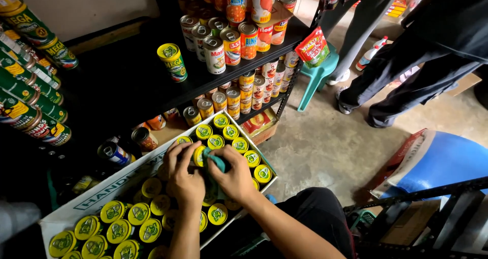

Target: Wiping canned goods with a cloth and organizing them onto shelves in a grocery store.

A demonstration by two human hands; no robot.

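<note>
Fingers of your left hand [184, 180] curled around a yellow-lidded can [199, 155] lying tipped over the box [96, 194], its long axis running toward your right hand [235, 177], which pinched a teal cloth [215, 161] against the lid.

**Cramped storeroom with dark shelving and a bare concrete floor**

A black metal shelf unit [152, 81] fills the frame from ten to one o'clock, its boards dim under weak overhead light. The grey concrete floor [325, 147] spreads from the centre toward three o'clock, stained and mottled. At one o'clock a teal plastic stool [320, 76] stands on it, beside the shelf's corner post. A pale wall [86, 7] shows at eleven o'clock. At four o'clock a blue and white sack [432, 162] lies on the floor, with a black metal rack frame [417, 198] crossing just below it.
</note>
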